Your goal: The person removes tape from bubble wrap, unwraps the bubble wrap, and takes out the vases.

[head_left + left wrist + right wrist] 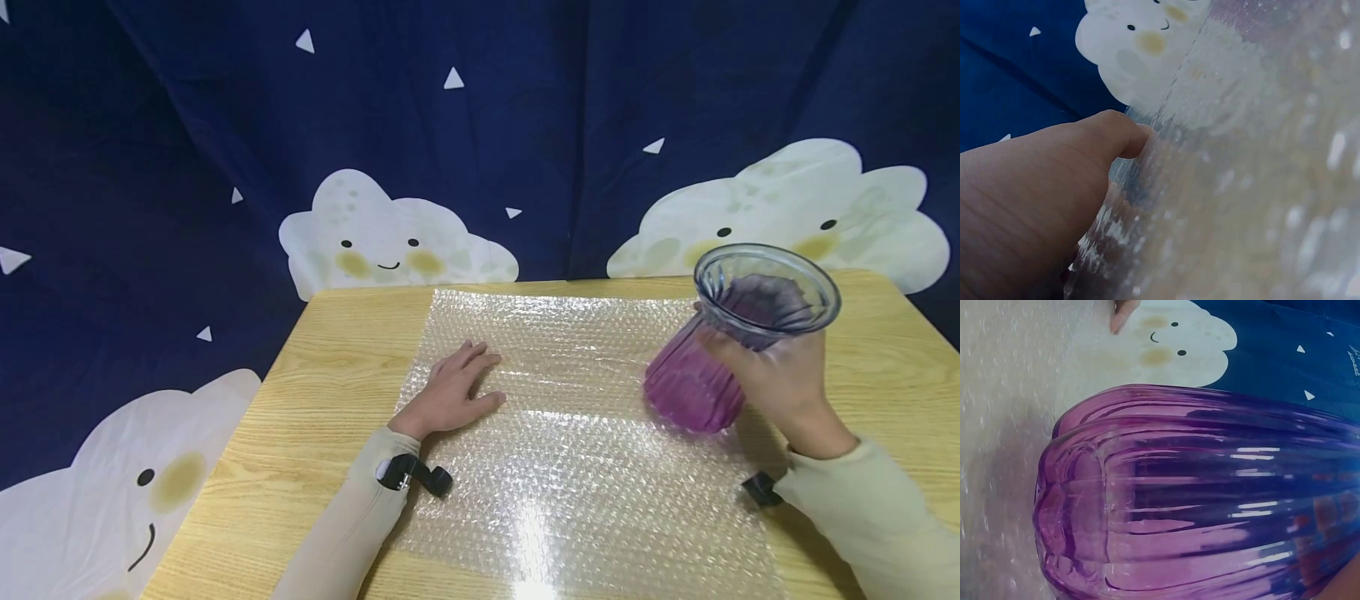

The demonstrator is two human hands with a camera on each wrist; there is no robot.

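A ribbed glass vase [693, 385], purple at the base with a clear bluish flared rim, is tilted over the right part of a bubble wrap sheet [570, 492]. My right hand [787, 387] grips it around the neck just under the rim. Up close in the right wrist view, the vase's lobed purple base [1072, 506] faces the wrap; whether they touch I cannot tell. On the left part of the sheet rests my left hand [450, 390], fingers extended and spread. Its thumb [1116, 134] lies against the wrap in the left wrist view.
The sheet lies on a light wood-grain table [337, 350]. Behind the table's far edge hangs a dark blue curtain [525, 125] printed with smiling clouds and white triangles. Each sleeve carries a black wrist strap mount [412, 473].
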